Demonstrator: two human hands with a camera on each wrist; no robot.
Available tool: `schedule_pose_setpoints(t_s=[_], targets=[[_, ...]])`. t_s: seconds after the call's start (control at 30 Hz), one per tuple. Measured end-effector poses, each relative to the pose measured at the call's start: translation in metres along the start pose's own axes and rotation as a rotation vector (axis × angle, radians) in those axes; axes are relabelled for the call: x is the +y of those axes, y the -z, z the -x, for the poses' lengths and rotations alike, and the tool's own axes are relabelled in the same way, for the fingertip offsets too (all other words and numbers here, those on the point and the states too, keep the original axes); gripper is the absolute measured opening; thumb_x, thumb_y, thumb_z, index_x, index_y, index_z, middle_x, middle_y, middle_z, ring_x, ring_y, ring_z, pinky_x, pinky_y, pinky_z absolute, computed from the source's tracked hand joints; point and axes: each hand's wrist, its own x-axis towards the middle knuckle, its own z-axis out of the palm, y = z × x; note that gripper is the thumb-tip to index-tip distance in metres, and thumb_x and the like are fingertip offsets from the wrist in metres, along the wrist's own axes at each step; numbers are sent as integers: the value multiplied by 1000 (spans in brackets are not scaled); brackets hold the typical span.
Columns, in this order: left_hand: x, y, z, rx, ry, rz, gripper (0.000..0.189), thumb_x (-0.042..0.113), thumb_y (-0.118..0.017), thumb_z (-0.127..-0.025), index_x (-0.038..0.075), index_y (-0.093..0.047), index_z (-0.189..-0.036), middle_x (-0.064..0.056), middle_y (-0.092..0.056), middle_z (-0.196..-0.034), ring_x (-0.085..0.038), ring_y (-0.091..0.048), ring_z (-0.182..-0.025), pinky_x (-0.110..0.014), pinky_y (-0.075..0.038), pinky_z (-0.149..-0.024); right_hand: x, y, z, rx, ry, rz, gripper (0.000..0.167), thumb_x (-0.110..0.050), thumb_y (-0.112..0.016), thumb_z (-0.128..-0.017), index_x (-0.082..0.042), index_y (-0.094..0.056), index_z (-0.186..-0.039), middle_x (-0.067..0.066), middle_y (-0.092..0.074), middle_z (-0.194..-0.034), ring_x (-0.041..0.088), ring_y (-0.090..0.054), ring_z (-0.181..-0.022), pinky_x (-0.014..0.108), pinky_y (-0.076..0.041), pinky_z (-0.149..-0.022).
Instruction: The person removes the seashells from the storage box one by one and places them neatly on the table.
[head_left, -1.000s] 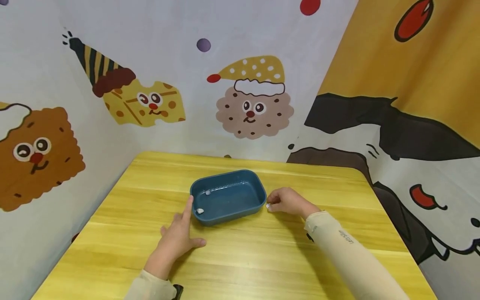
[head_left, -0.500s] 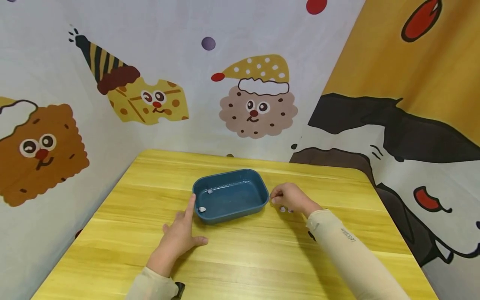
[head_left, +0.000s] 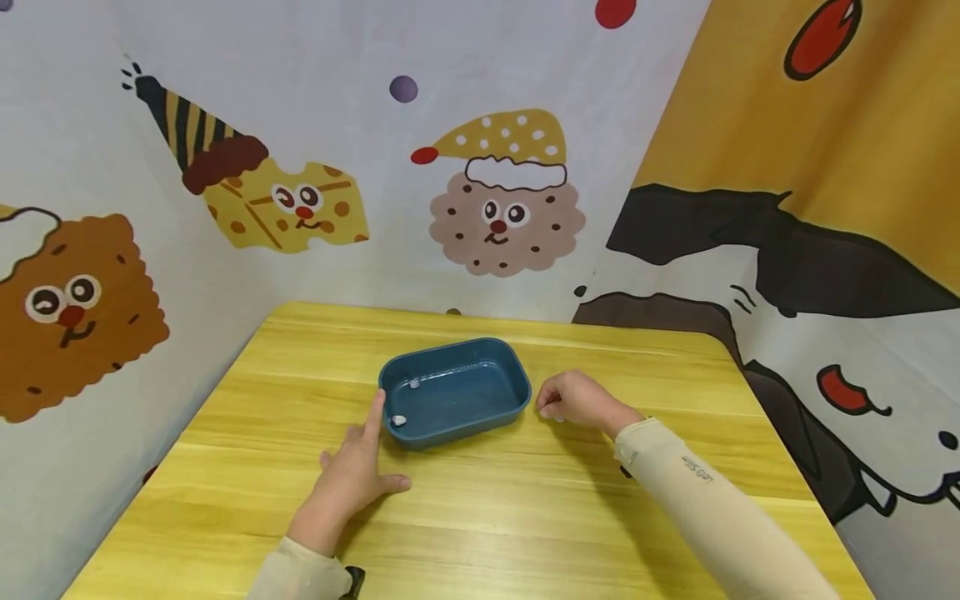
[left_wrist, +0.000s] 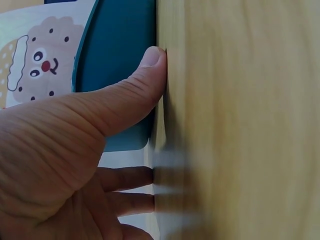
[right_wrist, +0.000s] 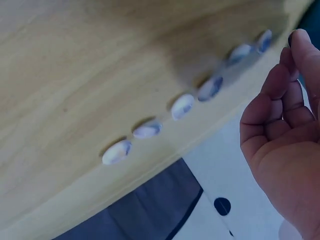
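Observation:
A dark blue oblong tray (head_left: 450, 433) stands on the wooden table, with a small whitish shell (head_left: 399, 421) at its near left corner and another shell (head_left: 415, 384) farther back. My left hand (head_left: 351, 475) touches the tray's left end with its straight index finger, thumb spread out. To the right of the tray, my right hand (head_left: 573, 398) is low over the table, thumb and index together, pinching a small thing, seemingly a shell, mostly hidden. Beside those fingertips, several oval shells (right_wrist: 182, 106) with white and purplish patches lie in a row, largely hidden under the hand in the head view.
The yellow wooden table (head_left: 480, 517) has its far edge against a printed cloth (head_left: 337, 50) with cartoon figures. Beyond the right hand, the row of shells runs close to a table edge in the right wrist view.
Half a second ago my right hand was closer to the tray's rim, with two shells showing below it; now it is lower and covers most of them. The left hand and tray stay put.

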Motion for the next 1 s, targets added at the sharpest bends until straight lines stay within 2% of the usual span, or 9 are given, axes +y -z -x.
schedule_pose_setpoints(t_s=[0.1, 0.2, 0.3, 0.47, 0.6, 0.73, 0.93, 1.0], targets=[[-1, -1, 0, -5, -3, 3, 146, 44, -98, -75, 26, 9, -173, -42, -46, -155, -56, -56, -138, -95, -22, -106, 1, -6, -3, 16, 4, 49, 5, -7, -81, -94, -11, -82, -94, -2, -78, -85, 7, -61, -69, 26, -55, -66], [-2, -2, 0, -8, 3, -4, 146, 45, -98, -75, 26, 9, -173, -41, -46, -154, -55, -59, -135, -95, -23, -106, 4, -10, -7, 10, -29, 52, 4, -8, -81, -95, -12, -83, -96, -2, -77, -83, 7, -61, -67, 27, -55, -69], [-2, -1, 1, -3, 8, -12, 147, 45, -98, -75, 26, 10, -173, -42, -47, -153, -55, -61, -132, -95, -24, -106, 6, -10, -9, 10, -60, 17, 5, -12, -78, -98, -13, -82, -101, 1, -75, -79, 12, -61, -64, 29, -54, -67], [-1, 0, 0, -3, 7, -15, 147, 45, -98, -75, 27, 10, -173, -43, -45, -155, -56, -59, -134, -95, -23, -106, 9, -2, 0, 47, -96, -42, 12, -13, -73, -102, -11, -81, -111, 2, -78, -88, 19, -67, -70, 32, -56, -65], [-1, 2, 0, -6, 11, -13, 147, 45, -98, -75, 27, 11, -173, -42, -45, -155, -56, -58, -136, -95, -23, -107, 13, 6, 9, 50, -66, 84, 8, -18, -82, -95, -16, -83, -103, -5, -78, -86, 14, -68, -75, 32, -57, -71], [-1, 3, 1, -2, 9, -12, 147, 43, -98, -75, 27, 11, -173, -41, -46, -155, -56, -59, -135, -95, -22, -106, 17, 3, 11, 63, -26, 212, 6, -21, -88, -90, -21, -84, -94, -11, -79, -90, 5, -67, -82, 32, -58, -78], [-2, 0, -1, -4, 2, -11, 147, 44, -98, -75, 28, 11, -173, -42, -46, -155, -56, -57, -137, -95, -22, -106, 23, 0, 4, 61, -54, 177, 4, -20, -82, -96, -17, -84, -99, -9, -77, -80, 6, -64, -66, 28, -54, -69], [-2, 0, -1, -4, 4, -10, 147, 44, -98, -75, 28, 11, -173, -41, -46, -155, -56, -56, -138, -95, -22, -105, 23, 3, 2, 52, -78, 158, 7, -21, -80, -97, -17, -84, -103, -7, -76, -79, 8, -64, -66, 30, -55, -72]])
